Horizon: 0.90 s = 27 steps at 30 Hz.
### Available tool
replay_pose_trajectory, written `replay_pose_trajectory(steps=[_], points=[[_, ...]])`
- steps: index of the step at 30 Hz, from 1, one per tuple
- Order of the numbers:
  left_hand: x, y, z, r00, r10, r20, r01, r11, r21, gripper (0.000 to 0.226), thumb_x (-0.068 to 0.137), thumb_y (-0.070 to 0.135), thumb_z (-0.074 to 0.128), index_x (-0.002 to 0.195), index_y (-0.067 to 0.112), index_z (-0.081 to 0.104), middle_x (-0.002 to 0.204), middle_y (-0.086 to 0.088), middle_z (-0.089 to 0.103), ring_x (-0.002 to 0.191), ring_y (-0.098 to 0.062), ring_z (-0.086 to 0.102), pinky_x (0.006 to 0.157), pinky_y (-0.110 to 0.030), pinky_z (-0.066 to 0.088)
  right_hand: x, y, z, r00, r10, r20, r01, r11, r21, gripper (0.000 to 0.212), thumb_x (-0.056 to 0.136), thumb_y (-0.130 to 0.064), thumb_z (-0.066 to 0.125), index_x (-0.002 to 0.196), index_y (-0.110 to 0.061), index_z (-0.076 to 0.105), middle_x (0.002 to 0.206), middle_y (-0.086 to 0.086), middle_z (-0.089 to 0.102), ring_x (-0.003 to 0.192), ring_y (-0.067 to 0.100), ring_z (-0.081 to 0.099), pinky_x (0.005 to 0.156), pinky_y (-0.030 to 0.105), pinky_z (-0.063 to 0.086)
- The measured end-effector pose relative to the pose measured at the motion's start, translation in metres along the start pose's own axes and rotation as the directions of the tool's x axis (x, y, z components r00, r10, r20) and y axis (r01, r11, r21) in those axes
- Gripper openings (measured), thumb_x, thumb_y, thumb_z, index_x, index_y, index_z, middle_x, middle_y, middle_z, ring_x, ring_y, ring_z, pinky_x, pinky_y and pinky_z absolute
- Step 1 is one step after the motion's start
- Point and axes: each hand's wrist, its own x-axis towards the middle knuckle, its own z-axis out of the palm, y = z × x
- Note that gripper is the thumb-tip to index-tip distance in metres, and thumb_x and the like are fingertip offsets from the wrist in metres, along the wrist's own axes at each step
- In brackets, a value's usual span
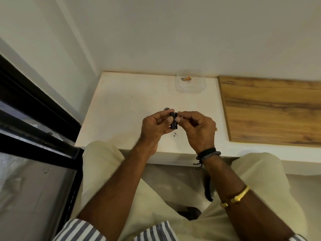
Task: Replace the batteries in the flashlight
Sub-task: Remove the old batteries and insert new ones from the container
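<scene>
Head view, worktop: we see a smooth matte white worktop (121,105) set into a corner of plain pale walls; a slab of brown wood-grain laminate (271,110) covers its right part.
Head view, left hand: our left hand (154,129) is closed around a small black rectangular battery holder (173,121), held upright above the worktop, thumb pressed on its near face.
Head view, right hand: our right hand (199,129) has fingertips pinched together against the holder's right edge; we cannot tell whether they grip anything small there.
Head view, flashlight part: a dark round cylindrical flashlight piece (166,109) with a metallic rim peeks out just behind the left hand, mostly hidden.
Head view, batteries: two slim orange-and-black cylindrical batteries (186,78) lie side by side in a clear, rounded-square plastic tray (191,87) at the worktop's back edge, well apart from our hands.
Head view, debris: small dark flecks (175,134) sit on the white surface just below the holder.
Head view, wrists: braided black cord bands (207,153) circle the right wrist; a glossy gold bangle (238,197) sits further up that forearm.
</scene>
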Motion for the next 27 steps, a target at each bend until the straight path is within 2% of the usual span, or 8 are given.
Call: replay_pose_trajectory(steps=[3, 7, 10, 13, 16, 21, 24, 27], points=[[0.0, 0.0, 0.001, 1.0, 0.012, -0.008, -0.012, 1.0, -0.013, 0.026, 0.094, 0.003, 0.063, 0.117, 0.012, 0.069, 0.108, 0.0, 0.076, 0.103, -0.023, 0.072, 0.077, -0.034, 0.06, -0.001, 0.007, 0.006, 0.994, -0.109, -0.018, 0.108, 0.991, -0.073, 0.016, 0.087, -0.01, 0.079, 0.103, -0.012, 0.08, 0.096, 0.002, 0.075, 0.091, 0.008, 0.07, 0.08, 0.025, 0.059], [0.0, 0.0, 0.004, 1.0, 0.016, -0.014, -0.017, 1.0, -0.022, 0.026, 0.094, 0.004, 0.063, 0.118, 0.011, 0.069, 0.11, -0.002, 0.076, 0.104, -0.024, 0.072, 0.079, -0.035, 0.06, -0.004, 0.013, 0.01, 0.977, -0.209, -0.032, 0.199, 0.959, -0.201, 0.02, 0.092, -0.01, 0.074, 0.111, -0.011, 0.079, 0.099, 0.004, 0.072, 0.092, 0.01, 0.065, 0.081, 0.011, 0.051], [0.0, 0.0, 0.004, 1.0, 0.006, -0.019, -0.007, 0.999, -0.046, 0.025, 0.095, 0.006, 0.062, 0.118, 0.012, 0.069, 0.113, -0.003, 0.075, 0.106, -0.025, 0.071, 0.08, -0.035, 0.06, -0.006, 0.016, 0.014, 0.974, -0.226, 0.007, 0.22, 0.939, -0.266, 0.025, 0.096, -0.013, 0.069, 0.12, -0.015, 0.076, 0.099, 0.005, 0.068, 0.089, 0.009, 0.059, 0.077, 0.004, 0.043], [0.001, 0.003, 0.003, 1.0, -0.015, -0.018, 0.013, 0.996, -0.087, 0.026, 0.096, 0.009, 0.061, 0.121, 0.009, 0.067, 0.115, -0.008, 0.074, 0.107, -0.027, 0.071, 0.084, -0.037, 0.06, -0.004, 0.017, 0.015, 0.975, -0.215, 0.057, 0.222, 0.938, -0.265, 0.029, 0.098, -0.018, 0.065, 0.126, -0.019, 0.072, 0.1, 0.003, 0.063, 0.09, 0.008, 0.055, 0.075, 0.005, 0.041], [0.002, 0.007, 0.004, 1.0, -0.027, -0.002, 0.026, 0.99, -0.141, 0.024, 0.094, 0.012, 0.063, 0.117, 0.009, 0.069, 0.111, -0.01, 0.075, 0.106, -0.028, 0.071, 0.081, -0.034, 0.059, -0.002, 0.013, 0.014, 0.987, -0.138, 0.078, 0.148, 0.978, -0.148, 0.03, 0.097, -0.022, 0.069, 0.126, -0.023, 0.072, 0.101, -0.002, 0.058, 0.092, 0.008, 0.056, 0.069, 0.017, 0.049], [0.009, 0.013, 0.001, 0.997, -0.06, -0.038, 0.048, 0.962, -0.27, 0.029, 0.096, 0.015, 0.057, 0.123, 0.005, 0.064, 0.114, -0.013, 0.074, 0.106, -0.032, 0.07, 0.083, -0.034, 0.059, 0.015, 0.011, 0.012, 1.0, 0.0, -0.02, 0.0, 0.999, 0.034, 0.024, 0.094, -0.031, 0.07, 0.117, -0.035, 0.072, 0.099, -0.001, 0.072, 0.083, 0.019, 0.067, 0.066, 0.035, 0.059], [0.021, 0.015, -0.007, 0.995, -0.072, -0.069, 0.044, 0.934, -0.355, 0.03, 0.1, 0.014, 0.053, 0.126, 0.003, 0.061, 0.119, -0.016, 0.071, 0.11, -0.033, 0.069, 0.086, -0.035, 0.058, 0.038, 0.014, 0.012, 0.983, 0.153, -0.099, -0.145, 0.985, 0.091, 0.017, 0.094, -0.023, 0.072, 0.111, -0.024, 0.078, 0.095, 0.003, 0.076, 0.073, 0.016, 0.068, 0.06, 0.03, 0.058], [0.036, 0.018, -0.016, 0.989, -0.102, -0.106, 0.041, 0.881, -0.47, 0.029, 0.101, 0.014, 0.052, 0.126, 0.001, 0.06, 0.12, -0.019, 0.069, 0.113, -0.034, 0.067, 0.091, -0.038, 0.058, 0.07, 0.019, 0.013, 0.966, 0.231, -0.116, -0.22, 0.97, 0.101, 0.015, 0.094, -0.016, 0.072, 0.107, -0.012, 0.079, 0.086, 0.005, 0.076, 0.067, 0.013, 0.068, 0.056, 0.024, 0.056]])
